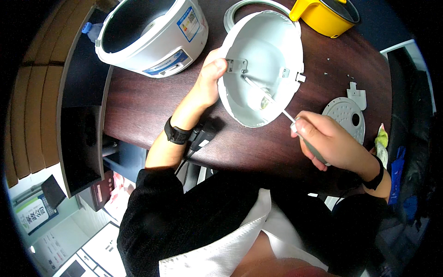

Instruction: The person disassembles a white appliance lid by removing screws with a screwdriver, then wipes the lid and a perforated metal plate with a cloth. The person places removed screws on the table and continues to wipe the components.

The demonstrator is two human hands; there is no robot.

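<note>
My left hand grips the left rim of a white plastic rice cooker lid shell, its hollow inside facing up toward me. The thumb lies on the rim beside a small metal hinge bracket. My right hand is wrapped round the grey handle of a screwdriver. Its thin shaft reaches over the shell's lower right edge, and the tip is at or very near a screw post beside the bracket. Whether the tip sits in a screw is too small to tell.
A white rice cooker body stands at the upper left. Behind the shell lies a pale ring; a yellow pot is at the upper right. A perforated grey disc and several small bits rest on the right. A black power adapter lies near my left wrist.
</note>
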